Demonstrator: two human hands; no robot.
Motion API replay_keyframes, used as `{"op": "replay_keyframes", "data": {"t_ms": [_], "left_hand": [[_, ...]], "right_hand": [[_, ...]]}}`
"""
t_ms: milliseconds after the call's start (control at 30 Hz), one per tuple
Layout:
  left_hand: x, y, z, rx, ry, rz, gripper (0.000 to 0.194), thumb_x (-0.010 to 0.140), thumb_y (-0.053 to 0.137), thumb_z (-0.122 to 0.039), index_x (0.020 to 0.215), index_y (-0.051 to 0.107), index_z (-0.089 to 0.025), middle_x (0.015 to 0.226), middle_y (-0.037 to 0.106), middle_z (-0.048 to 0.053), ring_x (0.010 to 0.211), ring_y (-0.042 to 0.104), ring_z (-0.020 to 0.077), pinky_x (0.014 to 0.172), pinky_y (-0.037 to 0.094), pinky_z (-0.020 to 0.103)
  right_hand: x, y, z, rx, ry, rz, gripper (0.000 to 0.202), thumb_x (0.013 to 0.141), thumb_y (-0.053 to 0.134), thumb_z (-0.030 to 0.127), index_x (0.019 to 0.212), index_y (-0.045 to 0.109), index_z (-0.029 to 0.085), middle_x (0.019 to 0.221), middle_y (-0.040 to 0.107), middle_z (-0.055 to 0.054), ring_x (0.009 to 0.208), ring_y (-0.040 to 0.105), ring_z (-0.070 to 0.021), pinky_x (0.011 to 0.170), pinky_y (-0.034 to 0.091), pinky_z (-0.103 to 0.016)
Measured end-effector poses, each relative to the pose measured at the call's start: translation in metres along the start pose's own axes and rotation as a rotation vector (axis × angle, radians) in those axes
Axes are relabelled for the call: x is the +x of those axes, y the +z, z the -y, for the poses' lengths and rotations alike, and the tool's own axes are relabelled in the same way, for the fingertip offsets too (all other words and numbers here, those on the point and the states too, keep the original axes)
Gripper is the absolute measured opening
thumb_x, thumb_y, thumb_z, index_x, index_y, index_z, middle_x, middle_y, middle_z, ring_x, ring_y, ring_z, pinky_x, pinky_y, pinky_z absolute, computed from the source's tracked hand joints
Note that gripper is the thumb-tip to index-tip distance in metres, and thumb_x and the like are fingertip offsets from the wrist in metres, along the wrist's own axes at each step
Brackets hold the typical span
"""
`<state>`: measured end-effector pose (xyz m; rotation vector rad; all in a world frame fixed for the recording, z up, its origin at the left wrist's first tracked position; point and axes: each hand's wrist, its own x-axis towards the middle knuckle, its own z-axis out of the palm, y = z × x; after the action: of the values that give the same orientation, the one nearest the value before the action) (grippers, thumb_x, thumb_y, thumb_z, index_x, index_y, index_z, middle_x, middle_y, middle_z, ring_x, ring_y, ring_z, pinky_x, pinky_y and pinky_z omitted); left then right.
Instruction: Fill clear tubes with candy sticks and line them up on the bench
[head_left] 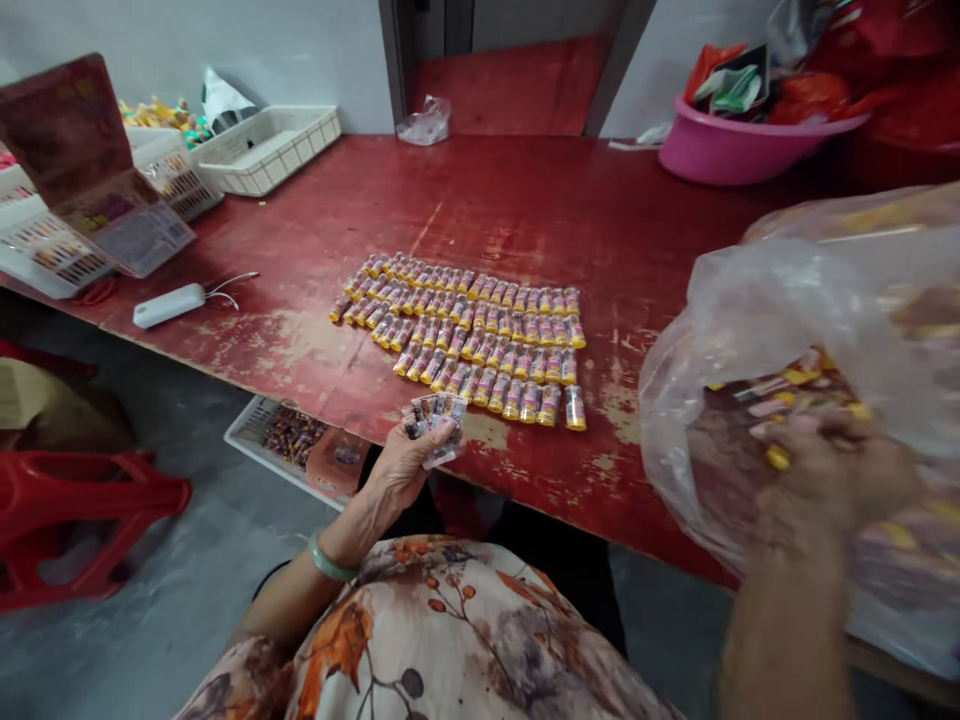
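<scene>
In my left hand, near the table's front edge, I hold several small printed cards fanned out under the thumb. My right hand reaches into the mouth of a large clear plastic bag at the right. Inside lie many small labelled tubes with yellow ends. Motion blurs this hand, so I cannot tell whether its fingers grip any. On the table in front of me, similar tubes with yellow ends lie side by side in several rows, the nearest row just beyond the cards.
The worn red table bears a white device with a cord, an upright folded display box, white baskets and a pink basin. Below stand a crate of small items and a red stool.
</scene>
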<state>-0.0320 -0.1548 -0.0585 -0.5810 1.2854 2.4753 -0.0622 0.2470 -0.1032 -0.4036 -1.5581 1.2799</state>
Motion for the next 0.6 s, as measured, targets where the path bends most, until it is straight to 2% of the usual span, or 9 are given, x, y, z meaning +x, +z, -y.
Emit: {"op": "replay_keyframes", "data": {"t_ms": [33, 67, 133, 167, 233, 300, 433, 533, 600], "left_hand": [[0.000, 0.004, 0.003, 0.001, -0.002, 0.003, 0.043, 0.047, 0.091, -0.023, 0.082, 0.068, -0.012, 0.077, 0.071, 0.004, 0.064, 0.066, 0.0128, 0.067, 0.057, 0.024], [0.000, 0.008, 0.007, 0.005, -0.004, 0.005, 0.044, 0.046, 0.091, -0.022, 0.082, 0.069, -0.012, 0.078, 0.071, 0.004, 0.065, 0.065, 0.0124, 0.066, 0.056, 0.023], [0.001, 0.015, 0.015, 0.021, -0.023, 0.011, 0.045, 0.045, 0.091, -0.022, 0.082, 0.069, -0.012, 0.078, 0.071, 0.004, 0.065, 0.065, 0.0125, 0.064, 0.056, 0.023], [0.002, 0.019, 0.019, 0.034, -0.037, 0.016, 0.045, 0.044, 0.091, -0.022, 0.082, 0.069, -0.012, 0.078, 0.071, 0.004, 0.064, 0.065, 0.0128, 0.063, 0.055, 0.023], [0.001, 0.025, 0.027, 0.063, -0.058, 0.030, 0.046, 0.044, 0.091, -0.022, 0.083, 0.069, -0.013, 0.077, 0.071, 0.003, 0.063, 0.065, 0.0130, 0.062, 0.055, 0.024], [-0.002, 0.029, 0.032, 0.090, -0.070, 0.053, 0.045, 0.044, 0.091, -0.022, 0.083, 0.069, -0.013, 0.077, 0.071, 0.003, 0.063, 0.065, 0.0133, 0.061, 0.055, 0.024], [-0.011, 0.033, 0.036, 0.125, -0.081, 0.135, 0.039, 0.045, 0.090, -0.021, 0.077, 0.070, -0.011, 0.072, 0.070, 0.003, 0.061, 0.063, 0.0125, 0.063, 0.054, 0.024], [-0.017, 0.030, 0.038, 0.150, -0.131, 0.188, 0.039, 0.047, 0.090, -0.021, 0.080, 0.072, -0.011, 0.073, 0.070, 0.004, 0.062, 0.063, 0.0118, 0.064, 0.054, 0.023], [-0.017, 0.027, 0.038, 0.145, -0.176, 0.185, 0.041, 0.048, 0.090, -0.021, 0.084, 0.072, -0.012, 0.077, 0.071, 0.004, 0.064, 0.064, 0.0127, 0.065, 0.055, 0.024]], "right_hand": [[-0.016, -0.004, 0.017, 0.173, 0.123, 0.024, 0.026, 0.053, 0.079, 0.032, 0.047, 0.058, 0.019, 0.052, 0.053, -0.005, 0.053, 0.054, -0.0195, 0.048, 0.035, -0.042], [-0.036, -0.006, 0.036, 0.293, 0.264, 0.135, 0.021, 0.053, 0.078, 0.031, 0.050, 0.061, 0.019, 0.056, 0.055, -0.007, 0.055, 0.055, -0.0211, 0.047, 0.039, -0.042], [-0.081, 0.002, 0.073, 0.368, 0.448, 0.397, 0.010, 0.055, 0.073, 0.024, 0.057, 0.065, 0.019, 0.069, 0.061, -0.010, 0.055, 0.055, -0.0186, 0.043, 0.041, -0.036], [-0.104, 0.010, 0.089, 0.383, 0.533, 0.469, 0.009, 0.055, 0.072, 0.021, 0.061, 0.065, 0.019, 0.070, 0.061, -0.009, 0.056, 0.054, -0.0171, 0.043, 0.041, -0.032], [-0.143, 0.032, 0.112, 0.427, 0.717, 0.542, 0.022, 0.056, 0.074, 0.021, 0.076, 0.065, 0.019, 0.071, 0.058, -0.003, 0.052, 0.048, -0.0106, 0.038, 0.032, -0.021], [-0.168, 0.053, 0.125, 0.430, 0.844, 0.581, 0.038, 0.054, 0.079, 0.023, 0.088, 0.063, 0.019, 0.073, 0.058, 0.001, 0.049, 0.042, -0.0063, 0.038, 0.029, -0.017], [-0.182, 0.076, 0.133, 0.393, 0.913, 0.599, 0.043, 0.049, 0.083, 0.024, 0.084, 0.061, 0.016, 0.070, 0.058, 0.003, 0.053, 0.047, -0.0066, 0.047, 0.040, -0.018], [-0.178, 0.078, 0.132, 0.357, 0.936, 0.605, 0.041, 0.045, 0.083, 0.024, 0.079, 0.061, 0.015, 0.070, 0.062, 0.002, 0.057, 0.051, -0.0086, 0.052, 0.043, -0.020], [-0.174, 0.079, 0.128, 0.350, 0.975, 0.671, 0.042, 0.043, 0.083, 0.022, 0.079, 0.062, 0.015, 0.068, 0.064, 0.001, 0.058, 0.052, -0.0093, 0.054, 0.044, -0.020]]}}
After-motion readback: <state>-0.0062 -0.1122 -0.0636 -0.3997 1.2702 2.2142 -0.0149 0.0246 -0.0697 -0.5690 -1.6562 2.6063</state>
